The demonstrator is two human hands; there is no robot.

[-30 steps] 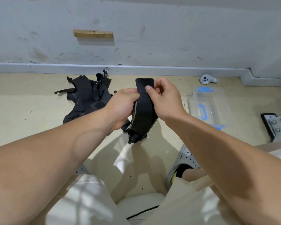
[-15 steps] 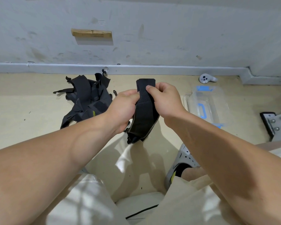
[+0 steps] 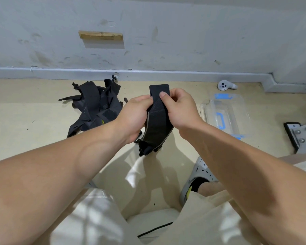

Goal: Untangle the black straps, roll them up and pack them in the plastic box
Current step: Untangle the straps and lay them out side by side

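- Between my two hands, held up off the floor (image 3: 34, 112): one black strap (image 3: 158, 126), doubled on itself, its top end standing above my fingers and its loose tail hanging down towards my knees.
- Left hand (image 3: 134, 115): fingers curled round the strap's left edge, holding it firmly.
- Right hand (image 3: 180, 108): pinching the strap near its top, thumb (image 3: 163, 96) flat on the front face, the other fingers curled behind.
- Change over the last second: slight. Both grips are as they were and the hands have scarcely shifted. A crease now shows across the band just under my right thumb, and the lower part bows out a little wider.
- Reading of that: I judge the strap is free of the tangle and the first turn of the roll is being set. No roll is formed yet.
- Tangled heap (image 3: 95, 106): the remaining black straps, on the floor to my left near the wall, unmoved.
- Plastic box (image 3: 226, 112): clear with blue fittings, on the floor to my right, well apart from the heap. I see no strap in it.
- Also present: a white controller (image 3: 225, 85) by the skirting and my grey shoe (image 3: 200, 174).
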